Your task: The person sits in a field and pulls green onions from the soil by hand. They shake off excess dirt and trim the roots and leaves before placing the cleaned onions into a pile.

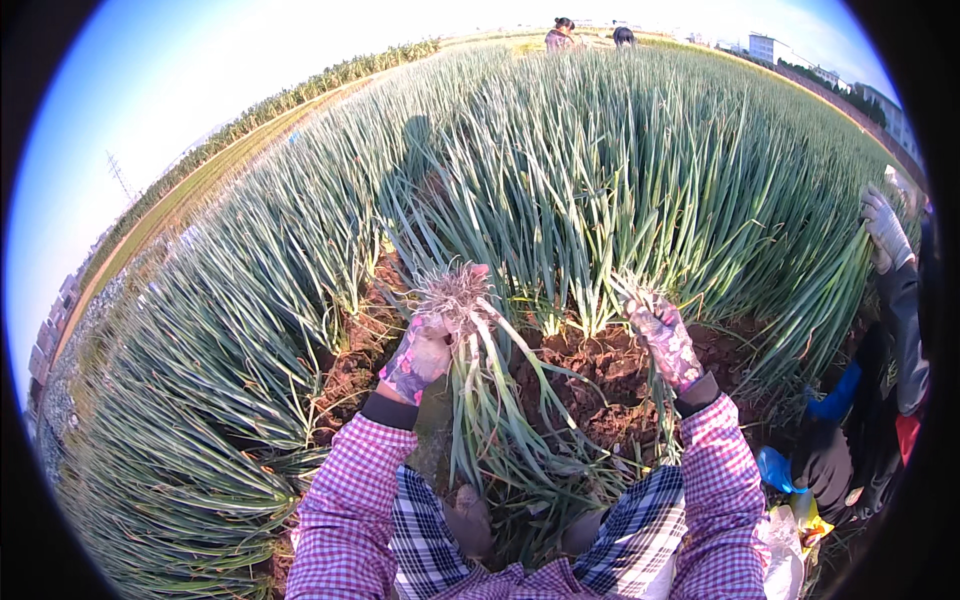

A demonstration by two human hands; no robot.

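Observation:
My left hand (421, 358), in a flowered glove, grips a bunch of green onions (480, 375) near its root end. The tangled pale roots (452, 292) point up, and the green leaves hang down between my knees. My right hand (666, 337), gloved alike, is closed around a smaller clump of onion stalks (634, 289), whose pale ends stick out above the fingers. Thin leaves (664, 416) hang below that wrist. The two hands are apart, above reddish-brown soil (600, 367). Loose onion leaves (540, 480) lie by my shoes.
Dense standing onions (600, 165) rise just ahead, with leaning onions (187, 420) along my left. Close on the right, a co-worker's gloved hand (887, 229) holds a bunch of onions (821, 300). Blue plastic (778, 469) lies by that person. Two people (561, 36) are farther back.

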